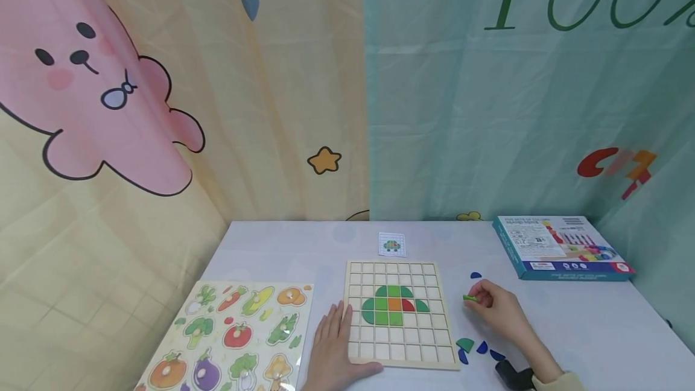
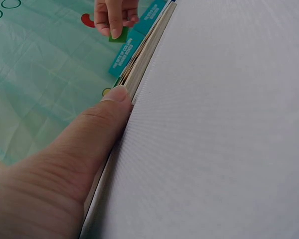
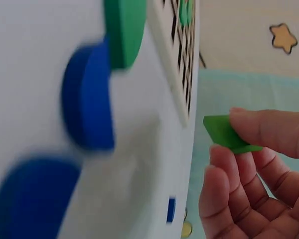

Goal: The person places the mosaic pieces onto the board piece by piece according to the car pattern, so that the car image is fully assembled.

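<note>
My right hand [image 1: 498, 311] pinches a small light-green square tile [image 3: 220, 131] between thumb and fingers, raised to the right of the grid board [image 1: 429, 352]. Along the board's left side lies my left hand [image 1: 332, 352], fingers straight and its thumb at the near edge, as the left wrist view also shows. Green, orange and red tiles form a car-like shape in the middle of the board. Near the board's lower right corner lie a green quarter-round piece [image 1: 465, 344] and several blue half-round pieces [image 1: 482, 347].
Behind the board is a small pattern card [image 1: 391, 245] with a similar coloured shape. A flat game box [image 1: 561, 249] lies at the back right. On the left is a sheet of vegetable pictures [image 1: 255, 318]. One more blue piece [image 1: 475, 275] lies beyond my right hand.
</note>
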The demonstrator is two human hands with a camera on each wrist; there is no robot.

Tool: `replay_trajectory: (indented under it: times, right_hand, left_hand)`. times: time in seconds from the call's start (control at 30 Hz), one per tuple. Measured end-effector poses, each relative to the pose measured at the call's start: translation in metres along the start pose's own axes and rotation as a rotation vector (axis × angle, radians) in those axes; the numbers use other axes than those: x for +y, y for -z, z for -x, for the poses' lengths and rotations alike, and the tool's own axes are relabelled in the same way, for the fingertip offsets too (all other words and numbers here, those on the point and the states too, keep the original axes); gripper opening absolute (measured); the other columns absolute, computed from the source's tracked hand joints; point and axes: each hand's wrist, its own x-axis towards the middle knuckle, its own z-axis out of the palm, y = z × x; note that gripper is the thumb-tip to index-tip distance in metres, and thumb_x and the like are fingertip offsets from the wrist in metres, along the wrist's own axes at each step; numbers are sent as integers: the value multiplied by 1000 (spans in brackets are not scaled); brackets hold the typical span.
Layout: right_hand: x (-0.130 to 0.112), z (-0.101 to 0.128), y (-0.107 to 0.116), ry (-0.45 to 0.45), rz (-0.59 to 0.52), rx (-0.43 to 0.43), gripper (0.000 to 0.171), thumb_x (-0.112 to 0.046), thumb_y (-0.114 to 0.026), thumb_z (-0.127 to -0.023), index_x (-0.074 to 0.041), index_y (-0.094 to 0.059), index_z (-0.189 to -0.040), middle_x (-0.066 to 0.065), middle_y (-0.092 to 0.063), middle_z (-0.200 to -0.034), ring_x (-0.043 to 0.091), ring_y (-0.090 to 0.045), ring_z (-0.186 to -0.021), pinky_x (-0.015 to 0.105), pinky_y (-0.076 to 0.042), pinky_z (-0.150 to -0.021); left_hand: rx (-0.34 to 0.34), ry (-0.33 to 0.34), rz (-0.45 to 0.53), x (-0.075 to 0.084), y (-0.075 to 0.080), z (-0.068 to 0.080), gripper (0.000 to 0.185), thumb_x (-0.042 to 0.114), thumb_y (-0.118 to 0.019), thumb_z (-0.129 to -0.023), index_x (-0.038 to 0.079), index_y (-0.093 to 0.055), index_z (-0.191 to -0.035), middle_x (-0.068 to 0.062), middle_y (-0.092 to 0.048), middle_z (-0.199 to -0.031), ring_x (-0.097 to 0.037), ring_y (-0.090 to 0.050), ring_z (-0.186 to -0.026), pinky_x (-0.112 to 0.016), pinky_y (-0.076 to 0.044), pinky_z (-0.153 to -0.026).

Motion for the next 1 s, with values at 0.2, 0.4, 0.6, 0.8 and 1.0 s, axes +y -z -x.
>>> replay_trajectory:
  times: [0.2, 0.4, 0.6, 0.8, 1.0]
  right_hand:
    - [-25, 3, -18, 42, -83, -65, 16, -4, -75, -79, -8, -61, -86, -1, -54, -73, 16, -49, -67, 23, -44, -55]
    - [-38, 4, -35, 88, -156, -153, 15, 0, -73, -79, -8, -63, -86, -2, -56, -75, 15, -51, -67, 23, -47, -57]
    - [-44, 6, -48, 183, -161, -220, 12, -1, -71, -81, -8, -63, -87, -3, -57, -76, 15, -52, -68, 23, -49, -57]
    - [-50, 6, -58, 245, -139, -250, 10, -2, -71, -82, -10, -65, -86, -6, -57, -74, 12, -51, -65, 22, -46, -55]
    - [-51, 3, -67, 274, -107, -242, 11, -3, -72, -81, -12, -66, -84, -9, -56, -72, 9, -50, -62, 22, -45, -52]
  left_hand:
    - [-4, 1, 9, 1, 3, -1, 123, 88, -52, -61, 3, -30, -148, -15, -24, -153, -33, -18, -140, -45, -13, -113]
    - [-37, 13, 11, 3, 7, -2, 122, 87, -52, -62, 3, -29, -148, -15, -23, -153, -33, -17, -140, -48, -15, -113]
    - [-35, 10, 11, 5, 10, -1, 122, 86, -54, -62, 2, -29, -148, -16, -23, -153, -34, -17, -140, -48, -15, -112]
    - [-33, 15, 3, 5, 9, -1, 122, 86, -53, -62, 3, -30, -148, -16, -24, -153, -33, -17, -140, -47, -15, -113]
    - [-34, 14, -5, 4, 8, -1, 122, 87, -53, -62, 3, -30, -148, -16, -24, -153, -33, -17, -140, -47, -16, -112]
